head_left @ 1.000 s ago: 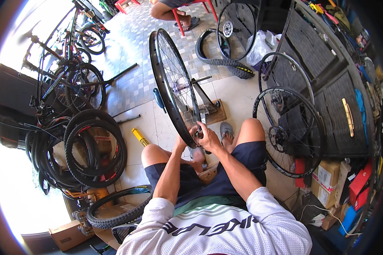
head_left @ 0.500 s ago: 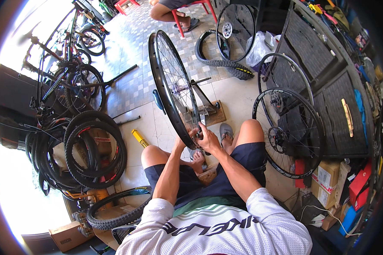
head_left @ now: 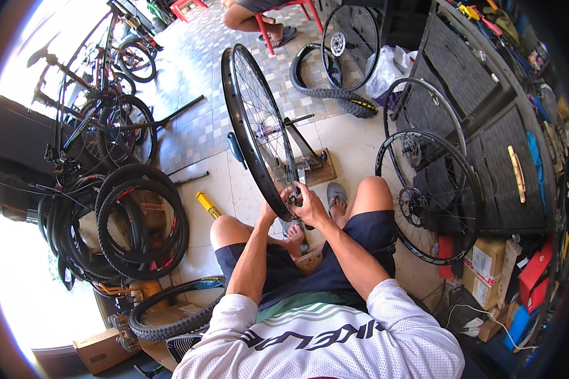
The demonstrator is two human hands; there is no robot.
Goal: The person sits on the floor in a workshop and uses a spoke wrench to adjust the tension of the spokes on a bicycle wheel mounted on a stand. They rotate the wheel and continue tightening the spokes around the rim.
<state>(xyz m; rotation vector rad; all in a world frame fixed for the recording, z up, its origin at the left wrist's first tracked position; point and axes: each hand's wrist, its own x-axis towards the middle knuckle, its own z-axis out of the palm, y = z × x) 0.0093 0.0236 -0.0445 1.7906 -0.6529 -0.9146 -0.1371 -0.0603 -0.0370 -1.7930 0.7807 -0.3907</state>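
A black bicycle wheel point(head_left: 244, 136) without a tyre stands upright in front of me, mounted in a wheel stand point(head_left: 303, 146) on a wooden base. At the wheel's lower, near part, my left hand point(head_left: 273, 206) is closed around the rim, its fingers partly hidden behind the rim and spokes. My right hand point(head_left: 311, 209) is pinched at the spokes just inside the rim, closed on a small dark object that I cannot make out. A blue-black piece point(head_left: 235, 147) sits against the rim's left side. Between my thighs lies a small container point(head_left: 309, 261).
Bicycle tyres point(head_left: 139, 221) are heaped at the left, below parked bicycles point(head_left: 101, 107). More wheels point(head_left: 427, 196) lean on a dark cabinet point(head_left: 487, 151) at the right. A yellow box point(head_left: 207, 205) lies by my left knee. A person point(head_left: 253, 16) sits beyond on a red stool point(head_left: 269, 31).
My right fingers have shifted very slightly at the spokes. The wheel and my left hand look almost the same.
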